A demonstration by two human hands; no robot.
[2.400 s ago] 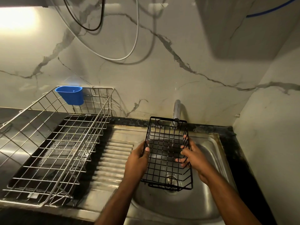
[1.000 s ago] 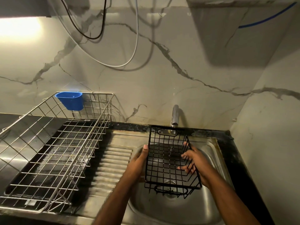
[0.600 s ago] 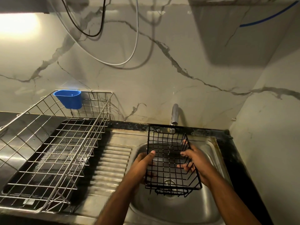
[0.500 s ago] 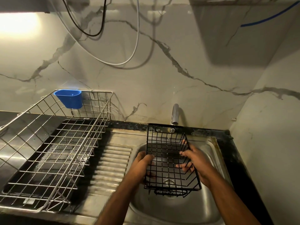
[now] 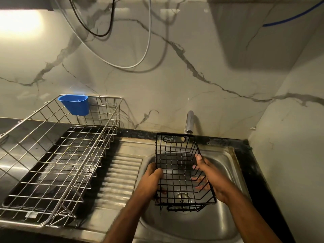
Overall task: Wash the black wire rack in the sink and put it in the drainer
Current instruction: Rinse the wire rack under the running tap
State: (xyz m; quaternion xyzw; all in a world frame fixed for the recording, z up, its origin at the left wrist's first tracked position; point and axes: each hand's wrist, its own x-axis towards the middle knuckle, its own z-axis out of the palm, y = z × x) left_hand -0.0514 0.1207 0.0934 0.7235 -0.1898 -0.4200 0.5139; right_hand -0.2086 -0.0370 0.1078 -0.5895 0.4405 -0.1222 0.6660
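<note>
We've got the black wire rack [image 5: 177,171] up over the sink [image 5: 226,160], held in the air above the bowl, open side facing us, far end w/ its oval handle slot right under the tap [image 5: 189,122]. A thin stream of water runs down thru the rack's mesh. Thru the wires we see the drain [image 5: 182,196] at the bottom of the bowl.

Our left hand [image 5: 150,181] grips the rack's left long edge, fingers curled round the rim wire, thumb on top. Our right hand [image 5: 209,176] holds the right side wall, thumb up along the top rim, fingers spread and poking thru the wires to the inside. Both forearms come in from the bottom of the view.

Left of the bowl, the ribbed steel drainboard [image 5: 121,174]. Further left, the drainer [image 5: 57,163], a big silver wire basket sitting on a dark wet tray; nothing in it that we can see. A blue plastic cup [image 5: 74,104] hangs on its back rim. Behind it all, a marble-look wall w/ a white cable [image 5: 147,41] and a black cable [image 5: 94,30] looping down.
</note>
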